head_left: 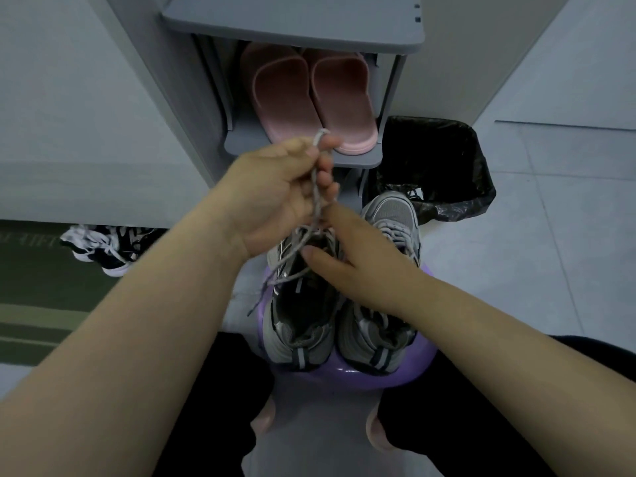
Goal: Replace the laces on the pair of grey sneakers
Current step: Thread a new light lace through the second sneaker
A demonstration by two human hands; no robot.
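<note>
Two grey sneakers stand side by side on a purple stool (406, 376), toes pointing away from me. My left hand (275, 194) is raised above the left sneaker (303, 325) and is shut on a loop of its grey lace (316, 187), which runs taut down to the eyelets. Loose lace ends trail off the shoe's left side. My right hand (351, 259) rests on the left sneaker's tongue and eyelet area, fingers pressing it down, thumb out. The right sneaker (389, 218) is laced, partly hidden under my right wrist.
A grey shoe rack (303, 29) stands ahead with pink slippers (309, 98) on its lower shelf. A bin with a black liner (444, 166) is to its right. Black-and-white sneakers (103, 249) lie at the left beside a green mat (41, 297). My knees flank the stool.
</note>
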